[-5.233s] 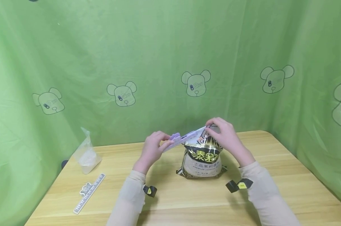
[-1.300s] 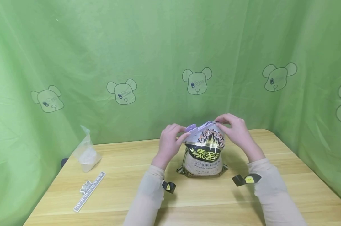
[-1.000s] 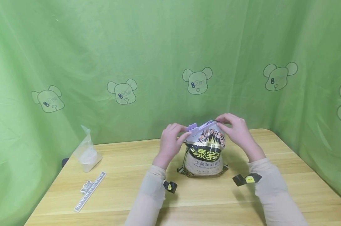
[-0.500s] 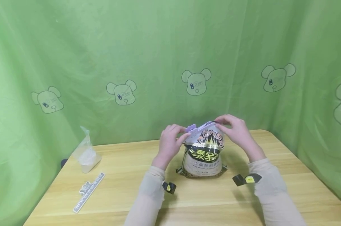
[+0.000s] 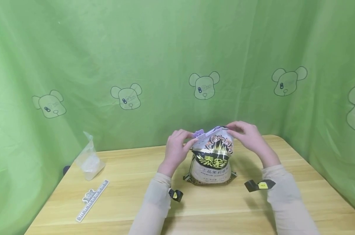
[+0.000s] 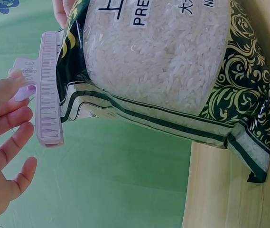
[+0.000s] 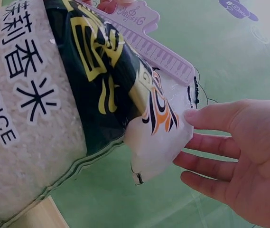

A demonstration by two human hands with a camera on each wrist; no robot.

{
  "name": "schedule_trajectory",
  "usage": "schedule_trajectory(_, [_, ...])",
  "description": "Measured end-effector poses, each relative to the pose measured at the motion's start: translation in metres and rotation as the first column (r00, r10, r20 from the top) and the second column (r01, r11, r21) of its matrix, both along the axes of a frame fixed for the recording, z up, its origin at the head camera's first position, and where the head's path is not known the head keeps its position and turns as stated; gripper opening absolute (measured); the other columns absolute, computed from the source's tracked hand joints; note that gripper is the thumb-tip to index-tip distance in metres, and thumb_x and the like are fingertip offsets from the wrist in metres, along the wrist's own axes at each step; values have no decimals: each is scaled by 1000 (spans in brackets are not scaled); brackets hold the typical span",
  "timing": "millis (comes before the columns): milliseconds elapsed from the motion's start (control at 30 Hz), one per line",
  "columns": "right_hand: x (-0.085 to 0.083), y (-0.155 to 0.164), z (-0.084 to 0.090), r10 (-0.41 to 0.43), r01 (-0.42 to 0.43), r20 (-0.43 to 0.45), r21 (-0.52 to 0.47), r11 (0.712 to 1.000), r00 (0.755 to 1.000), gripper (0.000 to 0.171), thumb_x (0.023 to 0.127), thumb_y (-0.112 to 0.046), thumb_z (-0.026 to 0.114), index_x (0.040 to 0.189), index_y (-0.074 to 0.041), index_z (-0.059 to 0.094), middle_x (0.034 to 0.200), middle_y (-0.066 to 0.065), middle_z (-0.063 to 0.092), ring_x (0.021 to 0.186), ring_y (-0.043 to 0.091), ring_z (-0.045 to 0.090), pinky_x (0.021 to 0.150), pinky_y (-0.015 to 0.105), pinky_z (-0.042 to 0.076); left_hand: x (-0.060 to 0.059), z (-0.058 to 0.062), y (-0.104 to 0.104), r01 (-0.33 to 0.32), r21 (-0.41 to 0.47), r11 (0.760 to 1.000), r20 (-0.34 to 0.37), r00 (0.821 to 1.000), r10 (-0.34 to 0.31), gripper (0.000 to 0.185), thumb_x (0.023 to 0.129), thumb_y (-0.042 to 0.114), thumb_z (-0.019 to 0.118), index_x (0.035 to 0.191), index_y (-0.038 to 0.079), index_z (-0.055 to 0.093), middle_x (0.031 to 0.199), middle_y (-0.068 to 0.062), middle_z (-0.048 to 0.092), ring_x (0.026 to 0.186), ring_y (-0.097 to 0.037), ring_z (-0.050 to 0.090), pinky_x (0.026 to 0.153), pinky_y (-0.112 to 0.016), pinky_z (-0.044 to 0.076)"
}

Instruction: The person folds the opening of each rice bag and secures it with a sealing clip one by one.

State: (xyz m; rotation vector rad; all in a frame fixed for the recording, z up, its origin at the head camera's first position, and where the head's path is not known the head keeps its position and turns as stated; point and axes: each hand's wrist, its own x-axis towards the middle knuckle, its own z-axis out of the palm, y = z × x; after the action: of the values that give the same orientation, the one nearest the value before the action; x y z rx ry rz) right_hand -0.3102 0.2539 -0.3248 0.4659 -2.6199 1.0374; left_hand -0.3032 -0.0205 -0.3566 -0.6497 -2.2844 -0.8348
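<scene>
A bag of jasmine rice [image 5: 212, 163], black, white and gold with a clear window, stands upright on the table. A lilac bag clip with a piano-key pattern [image 6: 49, 90] lies across its top edge. My left hand [image 5: 177, 148] pinches the clip's handle between thumb and fingers; its other fingers are spread in the left wrist view [image 6: 6, 128]. At the bag's top right corner, my right hand [image 5: 249, 137] lightly holds the film: in the right wrist view the thumb [image 7: 215, 116] touches the front, and the index fingertip is hidden behind.
A tied clear plastic bag with white contents [image 5: 91, 164] stands at the table's left. In front of it lies a white clip with a piano-key bar [image 5: 92, 201]. Green curtains [image 5: 165, 49] surround the wooden table [image 5: 209, 212].
Over about five seconds the clip has moved right and up onto the bag's top edge with my left hand. In the last half second my right hand has slid slightly right.
</scene>
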Motion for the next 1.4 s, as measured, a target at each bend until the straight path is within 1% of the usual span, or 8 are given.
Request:
schedule_trajectory(233, [0,-2,-1,-19,19,-31,-2,1000,999,31,96,-24,61,116,-1,63,118,23,66,108,40,63,95,58,49,1,1,1,-11,-6,1000,1,1000,11,26,90,37,66,104,15,69,100,3,70,95,-14,60,87,-32,49])
schedule_trajectory(500, [1,-4,-2,-37,37,-36,-4,999,999,29,96,-24,61,114,-1,64,115,23,67,106,39,64,94,58,49,5,3,5,-51,-33,998,6,999,51,26,90,36,65,104,15,69,100,4,70,96,-14,60,88,-33,49])
schedule_trajectory(600, [1,-5,-2,-40,40,-42,-10,999,998,28,96,-23,61,113,-1,64,114,23,67,104,39,64,93,58,50,6,3,9,-74,-54,996,-4,997,74,26,90,38,64,105,17,69,100,5,70,96,-13,60,89,-33,49])
schedule_trajectory(767, [1,-7,-2,-41,40,-55,-14,999,998,26,96,-21,61,111,0,65,112,23,68,103,39,65,92,57,51,9,4,15,-110,-74,991,-43,993,107,26,90,39,64,104,18,69,100,6,70,96,-13,60,89,-32,49])
schedule_trajectory(933, [0,-8,-2,-43,43,-59,-13,999,997,25,96,-21,61,111,-1,65,112,23,68,102,39,65,92,57,51,11,5,19,-112,-56,992,-61,992,109,24,90,36,65,104,16,69,100,5,70,95,-13,61,89,-32,50])
schedule_trajectory(1133, [0,-10,-3,-38,37,-85,-14,999,996,22,95,-17,62,108,-1,66,110,23,68,100,39,65,91,57,52,11,2,23,-115,-23,993,-61,992,113,25,90,37,65,104,17,68,100,5,69,95,-12,60,86,-28,50])
schedule_trajectory(1267, [-1,-11,-3,-31,30,-108,-15,999,994,20,94,-15,62,106,0,67,109,23,69,99,40,66,90,57,52,12,2,26,-104,4,995,-42,994,104,25,90,37,65,104,16,68,100,5,69,95,-12,60,86,-28,50])
schedule_trajectory(1400, [-1,-10,-3,-30,28,-103,-14,999,994,20,94,-15,62,107,0,67,109,23,69,99,39,66,90,57,52,13,3,27,-89,41,995,11,996,89,26,90,35,64,105,14,68,103,4,69,97,-13,60,89,-31,50])
